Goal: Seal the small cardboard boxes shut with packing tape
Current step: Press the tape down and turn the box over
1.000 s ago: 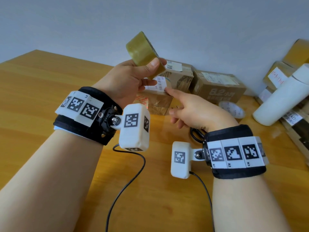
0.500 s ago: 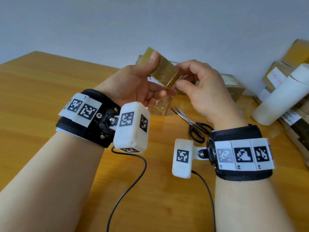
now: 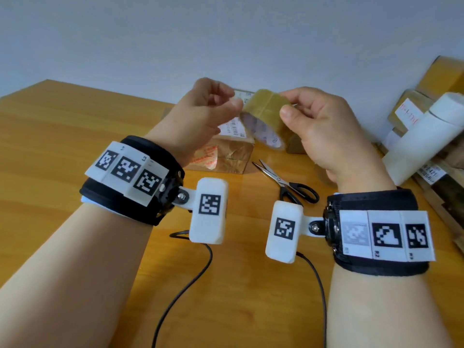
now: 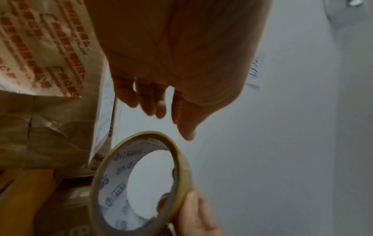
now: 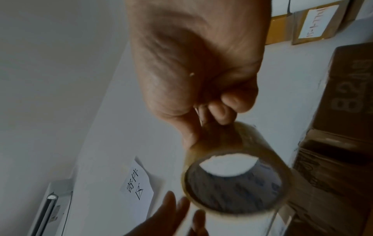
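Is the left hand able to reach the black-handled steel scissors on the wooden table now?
Probably yes. The left hand holds nothing, since the right hand grips the tape roll, and the black-handled steel scissors lie uncovered just below.

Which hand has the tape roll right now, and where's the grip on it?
The right hand holds the tape roll, thumb on the outer tape band and fingers behind it. The left hand is beside the roll; whether it touches cannot be told.

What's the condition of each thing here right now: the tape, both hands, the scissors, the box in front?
tape roll: lifted off the table, gripped by the right hand.
right hand: fingers curled round the roll.
left hand: beside the roll, holding nothing.
scissors: lying on the table, blades slightly apart.
front box: on the table, flaps down.
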Action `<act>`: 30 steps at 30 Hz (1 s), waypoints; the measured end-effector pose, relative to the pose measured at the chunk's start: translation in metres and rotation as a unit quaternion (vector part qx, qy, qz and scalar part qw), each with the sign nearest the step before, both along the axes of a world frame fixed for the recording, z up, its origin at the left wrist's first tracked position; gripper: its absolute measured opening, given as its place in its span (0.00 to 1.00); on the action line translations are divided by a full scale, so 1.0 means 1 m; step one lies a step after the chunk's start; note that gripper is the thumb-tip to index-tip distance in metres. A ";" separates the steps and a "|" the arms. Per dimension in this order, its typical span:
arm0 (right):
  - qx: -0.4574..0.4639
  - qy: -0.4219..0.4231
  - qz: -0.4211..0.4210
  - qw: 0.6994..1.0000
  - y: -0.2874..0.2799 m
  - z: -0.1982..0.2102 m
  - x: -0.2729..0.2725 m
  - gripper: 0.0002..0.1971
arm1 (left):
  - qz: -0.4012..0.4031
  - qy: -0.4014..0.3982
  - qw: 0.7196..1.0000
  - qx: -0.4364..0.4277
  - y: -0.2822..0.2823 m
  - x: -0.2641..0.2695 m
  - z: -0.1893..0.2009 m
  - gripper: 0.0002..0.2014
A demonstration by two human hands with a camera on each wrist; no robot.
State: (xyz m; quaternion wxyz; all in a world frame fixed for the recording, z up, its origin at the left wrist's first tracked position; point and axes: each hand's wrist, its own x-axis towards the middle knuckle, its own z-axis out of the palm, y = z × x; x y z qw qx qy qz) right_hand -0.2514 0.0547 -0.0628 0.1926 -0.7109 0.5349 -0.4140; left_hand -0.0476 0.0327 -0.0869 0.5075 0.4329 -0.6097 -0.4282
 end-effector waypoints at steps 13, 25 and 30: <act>-0.030 0.017 0.020 0.999 0.003 0.003 0.004 0.11 | -0.102 -0.104 0.989 -0.026 0.013 -0.007 0.006 0.11; -0.054 0.030 -0.006 0.998 0.003 0.001 0.008 0.13 | -0.071 -0.043 0.997 -0.007 0.012 -0.016 0.002 0.06; -0.058 0.032 -0.007 0.998 0.005 0.001 0.007 0.12 | -0.080 -0.038 0.996 0.002 0.013 -0.018 0.002 0.10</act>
